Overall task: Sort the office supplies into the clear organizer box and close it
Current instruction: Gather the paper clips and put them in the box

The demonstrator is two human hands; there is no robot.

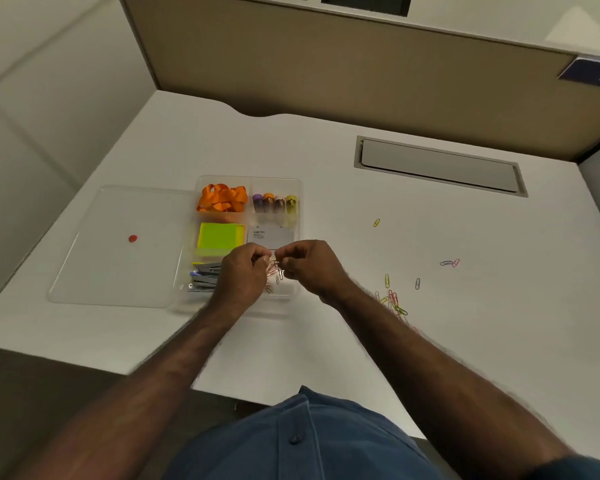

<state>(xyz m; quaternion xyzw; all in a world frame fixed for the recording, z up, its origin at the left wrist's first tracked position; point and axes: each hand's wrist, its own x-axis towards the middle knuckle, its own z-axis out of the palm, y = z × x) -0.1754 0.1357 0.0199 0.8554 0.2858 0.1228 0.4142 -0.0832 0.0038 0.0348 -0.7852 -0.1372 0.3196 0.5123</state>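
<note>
The clear organizer box [300,202] stands open on the white desk. It holds an orange lanyard [222,200], small coloured tubes [274,202], a yellow-green sticky note pad [219,237], a white card [271,236] and grey staple strips [205,277]. My left hand [241,278] and my right hand [314,268] meet over the box's near right compartment, both pinching a tangle of coloured paper clips [274,270]. Its clear lid [118,247], marked with a red dot, lies flat to the left of the box.
Loose paper clips lie on the desk to the right: a cluster [392,301], a yellow one [376,222], a pair [449,263] and a grey one [417,283]. A grey cable hatch [440,166] sits at the back right. Partition walls [326,64] enclose the desk.
</note>
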